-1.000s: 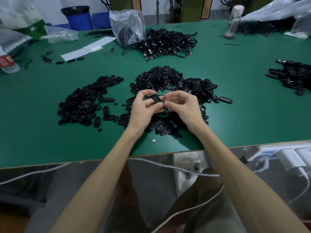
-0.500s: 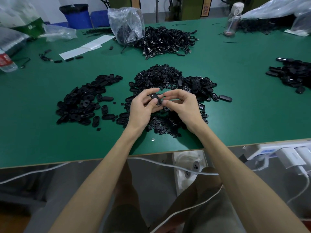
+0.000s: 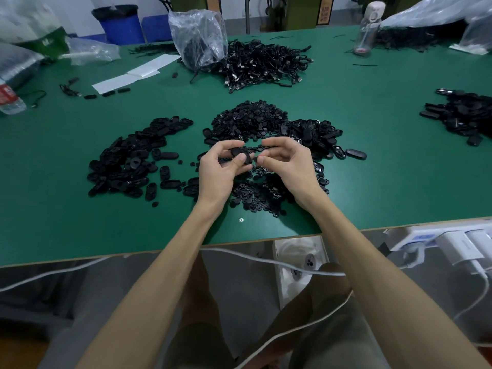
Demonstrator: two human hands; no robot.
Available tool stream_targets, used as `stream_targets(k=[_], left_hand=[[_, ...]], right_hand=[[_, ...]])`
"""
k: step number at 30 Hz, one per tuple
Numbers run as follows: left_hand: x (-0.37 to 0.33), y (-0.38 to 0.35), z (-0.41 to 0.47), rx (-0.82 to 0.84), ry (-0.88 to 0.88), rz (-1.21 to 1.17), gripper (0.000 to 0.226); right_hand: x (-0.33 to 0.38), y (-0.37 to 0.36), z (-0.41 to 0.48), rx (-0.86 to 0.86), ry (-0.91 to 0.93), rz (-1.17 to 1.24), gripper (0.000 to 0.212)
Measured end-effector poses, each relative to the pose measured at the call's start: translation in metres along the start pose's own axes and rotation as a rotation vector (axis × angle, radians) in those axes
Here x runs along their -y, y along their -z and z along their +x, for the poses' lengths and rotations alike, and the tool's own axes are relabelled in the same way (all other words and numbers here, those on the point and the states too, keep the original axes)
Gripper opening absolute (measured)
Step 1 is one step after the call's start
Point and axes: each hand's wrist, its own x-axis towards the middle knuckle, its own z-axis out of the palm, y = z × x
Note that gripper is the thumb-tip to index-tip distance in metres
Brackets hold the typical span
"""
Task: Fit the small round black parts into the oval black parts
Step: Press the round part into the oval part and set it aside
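My left hand [image 3: 221,169] pinches an oval black part [image 3: 241,155] between thumb and fingers, above the green table [image 3: 80,222]. My right hand [image 3: 287,163] is just right of it, its thumb and forefinger pinched together at the oval part's right end; what they hold is too small to make out. Under both hands lies a heap of small round black parts [image 3: 255,195], and more of them are piled behind [image 3: 250,118]. Oval parts lie heaped to the left [image 3: 133,158] and to the right [image 3: 316,131].
A pile of black cables [image 3: 261,62] and a plastic bag [image 3: 198,35] sit at the back. Another black pile [image 3: 463,113] lies far right. A water bottle [image 3: 8,97] lies far left. White cable [image 3: 266,262] and a power strip [image 3: 439,241] hang at the table's near edge.
The hands have drawn slightly apart; the right hand's fingertips have come off the oval part, which the left hand has turned flatter.
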Motion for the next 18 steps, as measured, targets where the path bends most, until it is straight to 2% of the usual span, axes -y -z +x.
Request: stream_targets(k=[7,14,18], left_hand=[[0.0030,0.0011,-0.0001,0.001,0.010,0.008,0.014],[0.0034,0.0020,0.0002,0.042,0.029,0.010,0.012],[0.0041,0.0023,0.0006,0.059,0.015,0.022,0.013]], right_hand=[[0.0007,-0.0022,-0.0006,-0.011,-0.035,-0.037,0.034],[0.0002,-0.0025,-0.0011,-0.105,-0.047,-0.085,0.030],[0.0019,-0.0025,-0.0018,-0.090,-0.049,-0.087,0.031]])
